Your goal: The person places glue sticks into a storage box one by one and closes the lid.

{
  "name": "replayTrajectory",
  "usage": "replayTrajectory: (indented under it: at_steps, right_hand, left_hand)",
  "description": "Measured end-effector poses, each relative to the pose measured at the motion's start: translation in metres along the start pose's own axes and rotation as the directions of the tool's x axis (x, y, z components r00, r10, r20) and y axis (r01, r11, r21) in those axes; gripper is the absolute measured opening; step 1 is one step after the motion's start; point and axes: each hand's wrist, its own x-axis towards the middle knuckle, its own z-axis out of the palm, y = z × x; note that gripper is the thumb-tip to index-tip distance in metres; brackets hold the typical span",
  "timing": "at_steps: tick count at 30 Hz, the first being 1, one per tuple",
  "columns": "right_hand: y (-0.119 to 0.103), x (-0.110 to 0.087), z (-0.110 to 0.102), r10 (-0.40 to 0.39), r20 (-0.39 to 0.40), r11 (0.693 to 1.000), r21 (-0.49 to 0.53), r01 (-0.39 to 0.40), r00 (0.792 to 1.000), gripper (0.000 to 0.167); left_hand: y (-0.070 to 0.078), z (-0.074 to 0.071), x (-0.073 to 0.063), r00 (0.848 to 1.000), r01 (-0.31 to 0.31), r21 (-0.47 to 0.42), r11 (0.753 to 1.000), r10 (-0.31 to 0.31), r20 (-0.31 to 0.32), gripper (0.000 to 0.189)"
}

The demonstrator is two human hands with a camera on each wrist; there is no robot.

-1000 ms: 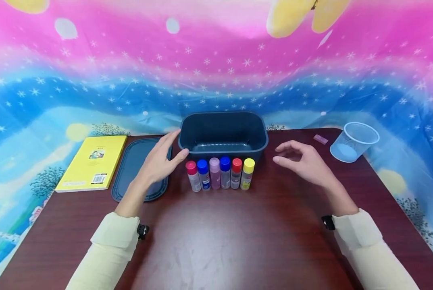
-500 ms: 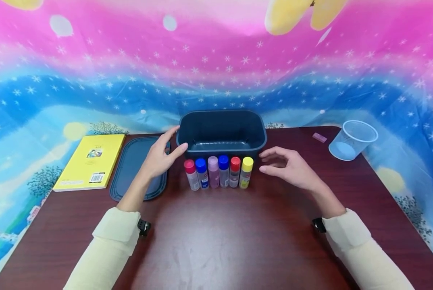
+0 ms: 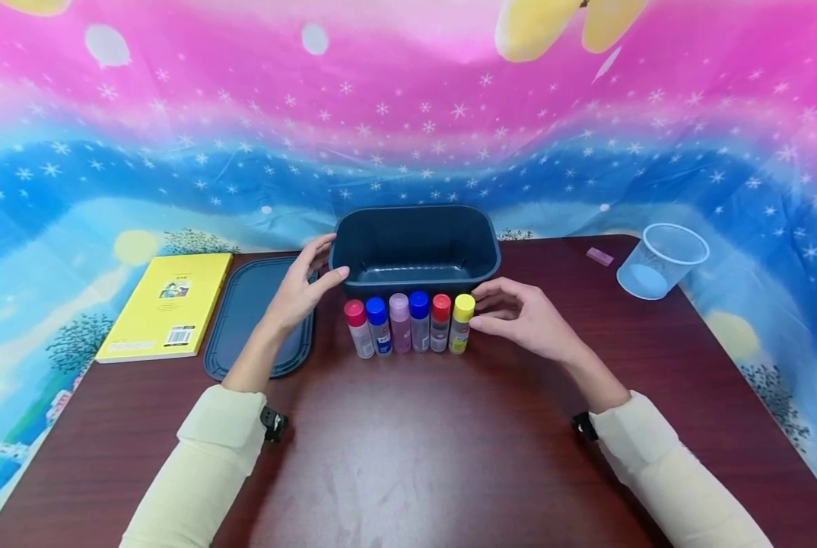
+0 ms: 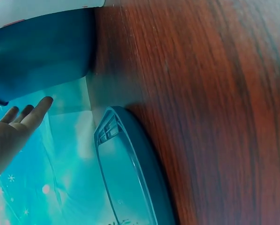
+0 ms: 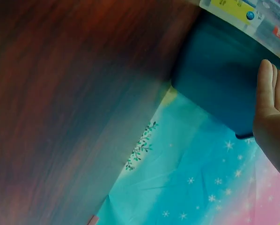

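Right grip [image 3: 518, 320], fingers loosely apart and holding nothing, is touching the yellow-capped little bottle [image 3: 460, 324], which stands upright at its fingertips, ending a six-bottle row. Left grip [image 3: 300, 285] rests flat and relaxed against the dark blue plastic tub [image 3: 415, 247] just beyond. Dark wood counter [image 3: 415, 457], starry backdrop.

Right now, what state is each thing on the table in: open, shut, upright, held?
Bin: open, nothing visible inside, lid off.
Lid: flat on the table, left of the bin.
Bottles: six, upright, capped, in a row before the bin.
Book: closed, lying flat.
Cup: tipped over, apparently empty.
Left hand: relaxed, at the bin's left corner.
Right hand: fingertips at the yellow-capped bottle.
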Motion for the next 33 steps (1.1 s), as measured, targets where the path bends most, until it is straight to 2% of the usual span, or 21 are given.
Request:
replayTrajectory:
  at_steps: [5,10,17,24,33]
  right_hand:
    - [0.0,0.0,0.008,-0.013,-0.019,1.0,0.011,0.013,1.0,0.042]
    - [0.002,0.0,0.015,-0.035,-0.056,0.999,0.026,0.037,0.998,0.041]
    - [0.002,-0.001,0.017,-0.04,-0.088,0.999,0.024,0.042,0.995,0.041]
    - [0.001,-0.002,0.017,-0.041,-0.098,0.999,-0.019,0.039,0.994,0.036]
    - [0.001,0.001,0.021,-0.069,-0.11,0.997,-0.032,0.066,0.991,0.036]
  left_hand:
    - [-0.001,-0.001,0.001,1.0,0.013,-0.141,0.99,-0.011,0.017,0.068]
    - [0.0,0.001,0.002,0.999,0.037,-0.219,0.975,-0.034,0.019,0.07]
    - [-0.001,0.004,0.004,0.997,0.073,-0.298,0.952,-0.066,0.032,0.07]
    - [-0.001,0.005,0.005,0.991,0.128,-0.354,0.926,-0.11,0.071,0.069]
    - [0.0,0.004,0.005,0.989,0.144,-0.406,0.902,-0.123,0.077,0.068]
